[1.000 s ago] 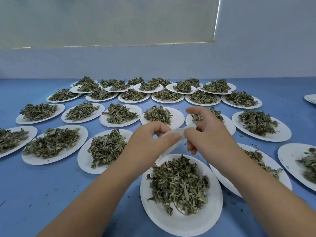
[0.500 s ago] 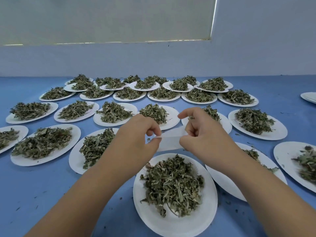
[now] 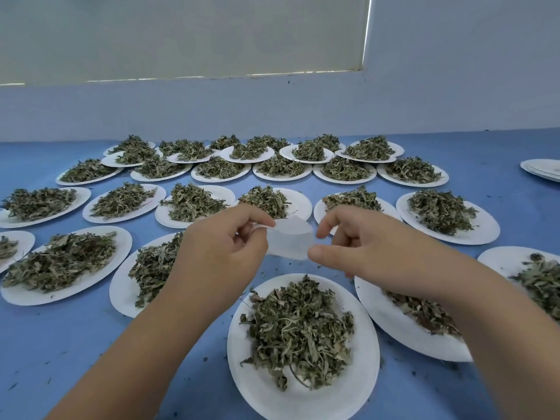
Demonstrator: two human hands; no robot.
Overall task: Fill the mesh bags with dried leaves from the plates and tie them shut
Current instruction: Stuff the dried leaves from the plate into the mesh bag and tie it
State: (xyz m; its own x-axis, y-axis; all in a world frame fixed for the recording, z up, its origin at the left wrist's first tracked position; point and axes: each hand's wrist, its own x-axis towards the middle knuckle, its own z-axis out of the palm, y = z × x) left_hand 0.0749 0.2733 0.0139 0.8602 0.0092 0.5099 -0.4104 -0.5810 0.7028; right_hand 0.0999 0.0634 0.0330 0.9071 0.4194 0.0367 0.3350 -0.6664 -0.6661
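**White mesh bag [image 3: 289,242] held up**

The left hand [image 3: 218,253] and right hand [image 3: 374,253] pinch its opposite edges above the paper plate [image 3: 303,403] of dried leaves [image 3: 298,331] at the near edge of the blue tabletop [image 3: 60,344]. More filled plates [image 3: 488,231] lie beyond.

Blue table covering [image 3: 60,344], matte, flecked with small dark crumbs. Behind it a pale, plain wall [image 3: 454,86]. Upper left: a greyish-white window blind [image 3: 181,34], with thin strips of daylight showing along its right and bottom edges.
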